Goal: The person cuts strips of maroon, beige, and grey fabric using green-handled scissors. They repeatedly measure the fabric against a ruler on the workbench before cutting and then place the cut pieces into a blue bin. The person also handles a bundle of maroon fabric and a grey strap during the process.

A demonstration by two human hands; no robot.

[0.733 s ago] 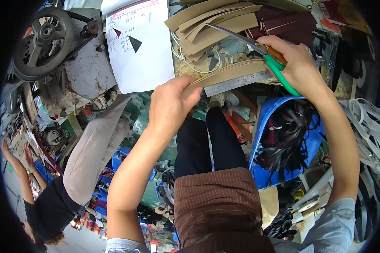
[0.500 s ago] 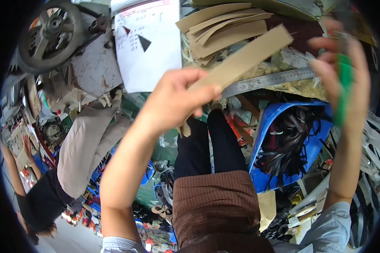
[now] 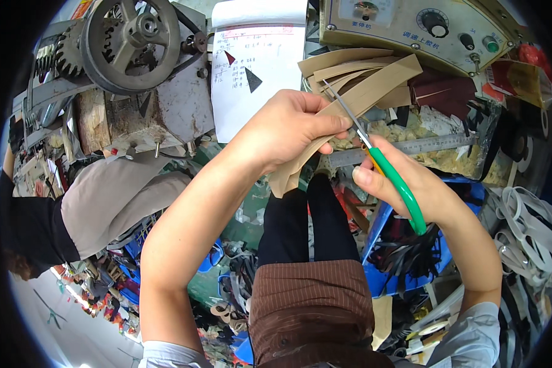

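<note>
My left hand [image 3: 291,132] is closed around tan strips [image 3: 389,86] of thin sheet material. Their lower ends hang below the fist and the upper part slants up to the right. In my right hand [image 3: 438,193] is a pair of scissors with a green handle [image 3: 400,184]. A metal blade lies across the strip, just beyond my left fingertips; where the other blade sits is hidden. Behind them, a fanned stack of tan pieces [image 3: 343,56] rests on the bench, partly covered by the held strip.
A steel ruler [image 3: 438,144] lies on the bench. Written paper pad [image 3: 245,113], wheeled machine [image 3: 146,24] and control box [image 3: 386,34] stand beyond. Below right, a blue bin [image 3: 374,254] holds dark straps. Another person [image 3: 113,208] sits at left.
My right hand has swung in from the right with the scissors to the strip in my left hand. The view has shifted, bringing the control box in.
</note>
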